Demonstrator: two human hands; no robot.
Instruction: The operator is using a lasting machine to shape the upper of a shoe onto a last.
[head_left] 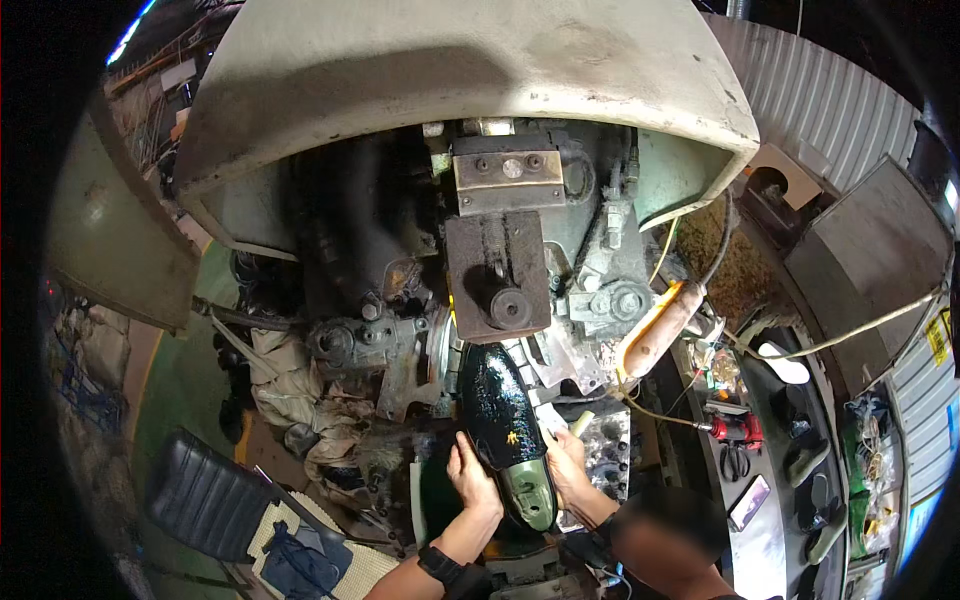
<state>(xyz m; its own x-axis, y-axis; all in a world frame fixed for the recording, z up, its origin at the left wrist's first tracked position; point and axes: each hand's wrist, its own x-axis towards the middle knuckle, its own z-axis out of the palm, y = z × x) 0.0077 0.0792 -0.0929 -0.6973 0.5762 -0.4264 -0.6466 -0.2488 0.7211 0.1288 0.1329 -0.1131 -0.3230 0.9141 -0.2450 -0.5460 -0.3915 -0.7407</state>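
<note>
The upper (499,395) sat on the last (530,495), between the hands (476,484), at the machine's (492,255) near side. The chair (205,495) stood left, the lamp (662,330) right; farther right, the phone (750,502) lay on the table (757,560).

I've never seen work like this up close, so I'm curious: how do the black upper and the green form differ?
The upper is black with bright highlights, while the form is green.
The upper reaches toward the machine block; the form's visible part lies nearer the person.
The upper shows more area; the form shows only a shorter end sticking out of it.
Both lie between the left hand and right hand.
</note>
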